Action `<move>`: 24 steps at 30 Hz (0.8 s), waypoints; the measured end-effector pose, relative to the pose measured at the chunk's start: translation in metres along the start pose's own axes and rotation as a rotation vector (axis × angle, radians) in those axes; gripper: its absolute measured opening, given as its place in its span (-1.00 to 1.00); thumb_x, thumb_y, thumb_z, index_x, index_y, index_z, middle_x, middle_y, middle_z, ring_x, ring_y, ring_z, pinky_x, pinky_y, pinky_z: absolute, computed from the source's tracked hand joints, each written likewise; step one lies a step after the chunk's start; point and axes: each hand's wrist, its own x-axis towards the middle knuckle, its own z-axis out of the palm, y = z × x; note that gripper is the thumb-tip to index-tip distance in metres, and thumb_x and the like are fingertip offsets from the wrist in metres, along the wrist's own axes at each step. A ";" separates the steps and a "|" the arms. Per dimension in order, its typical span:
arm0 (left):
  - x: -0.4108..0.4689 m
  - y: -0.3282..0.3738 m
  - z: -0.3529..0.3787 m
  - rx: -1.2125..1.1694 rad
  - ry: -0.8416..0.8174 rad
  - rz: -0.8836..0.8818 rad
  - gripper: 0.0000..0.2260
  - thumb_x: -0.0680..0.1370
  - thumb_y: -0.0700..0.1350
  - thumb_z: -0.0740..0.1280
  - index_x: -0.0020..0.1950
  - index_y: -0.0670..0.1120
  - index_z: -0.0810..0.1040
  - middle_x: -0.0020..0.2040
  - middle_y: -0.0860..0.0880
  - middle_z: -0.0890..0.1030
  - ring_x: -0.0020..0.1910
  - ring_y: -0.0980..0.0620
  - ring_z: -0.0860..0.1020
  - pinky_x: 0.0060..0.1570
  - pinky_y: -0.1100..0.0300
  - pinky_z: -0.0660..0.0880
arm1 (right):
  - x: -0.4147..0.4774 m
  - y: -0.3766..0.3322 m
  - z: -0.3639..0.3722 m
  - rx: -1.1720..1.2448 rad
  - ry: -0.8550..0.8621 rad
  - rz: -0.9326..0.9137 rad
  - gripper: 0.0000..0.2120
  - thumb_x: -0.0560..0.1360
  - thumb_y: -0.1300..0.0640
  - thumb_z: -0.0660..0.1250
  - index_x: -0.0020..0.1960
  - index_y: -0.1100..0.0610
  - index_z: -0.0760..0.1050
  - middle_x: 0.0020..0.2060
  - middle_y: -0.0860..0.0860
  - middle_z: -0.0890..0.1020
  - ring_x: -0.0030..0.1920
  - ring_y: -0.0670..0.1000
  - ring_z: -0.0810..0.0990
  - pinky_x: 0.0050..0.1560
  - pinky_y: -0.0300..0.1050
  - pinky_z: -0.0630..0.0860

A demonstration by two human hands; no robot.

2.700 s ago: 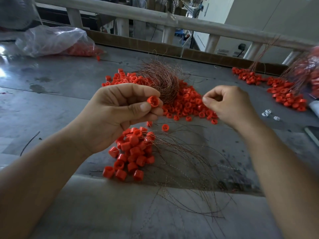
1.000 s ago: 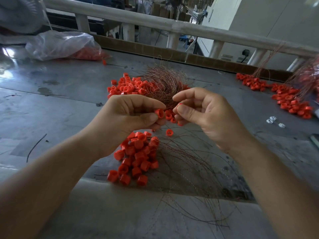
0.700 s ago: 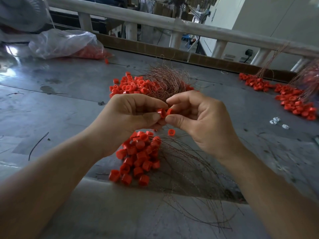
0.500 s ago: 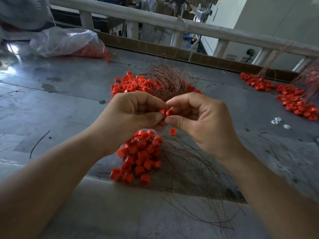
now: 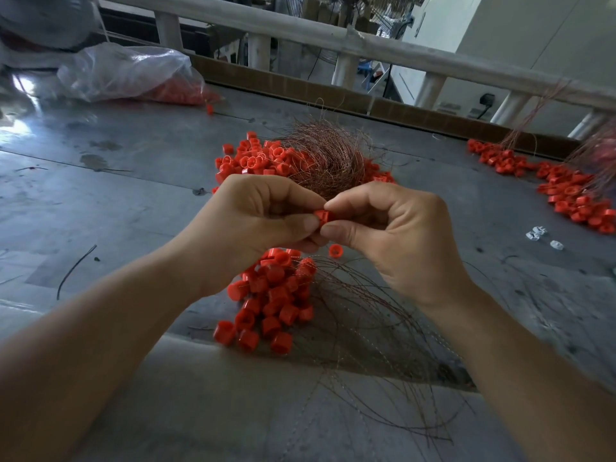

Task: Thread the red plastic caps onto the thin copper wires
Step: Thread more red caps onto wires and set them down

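My left hand (image 5: 256, 225) and my right hand (image 5: 396, 235) meet above the table, fingertips pinched together on one small red cap (image 5: 324, 216). Whether a copper wire runs between my right fingers is too fine to tell. Below my hands lies a cluster of red caps (image 5: 273, 301) with thin copper wires (image 5: 366, 328) fanning out to the right and toward me. A single loose cap (image 5: 335, 250) lies just under my right thumb. Behind my hands sits a tangled bundle of copper wire (image 5: 328, 155) on a larger heap of red caps (image 5: 253, 161).
A clear plastic bag (image 5: 126, 75) holding red caps lies at the back left. More red caps (image 5: 566, 191) with wires spread at the right. A few small white clips (image 5: 537, 233) lie near them. A white railing (image 5: 366, 45) runs behind the grey table (image 5: 100, 181).
My right hand came in from the right to meet my left hand at the cap. Both hands now pinch the same cap and have barely shifted in the last half second.
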 end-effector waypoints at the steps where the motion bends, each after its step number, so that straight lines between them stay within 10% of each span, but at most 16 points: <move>1: 0.000 0.000 0.000 -0.009 -0.005 -0.004 -0.83 0.26 -0.21 0.35 -0.17 -0.11 0.60 -0.31 -0.05 0.67 -0.32 0.09 0.64 -0.29 0.36 0.54 | 0.000 0.000 0.000 -0.011 0.004 -0.004 -0.80 0.26 0.27 0.49 -0.19 0.04 0.57 -0.27 -0.10 0.64 -0.26 -0.12 0.65 -0.18 -0.23 0.58; 24: -0.004 0.002 0.000 -0.101 -0.067 -0.090 -0.76 0.16 -0.11 0.39 -0.21 -0.07 0.69 -0.31 -0.11 0.67 -0.32 0.04 0.65 -0.33 0.32 0.55 | -0.003 0.000 -0.003 -0.056 -0.014 -0.110 -0.79 0.27 0.08 0.44 -0.12 0.07 0.57 -0.27 -0.20 0.59 -0.24 -0.22 0.61 -0.21 -0.37 0.52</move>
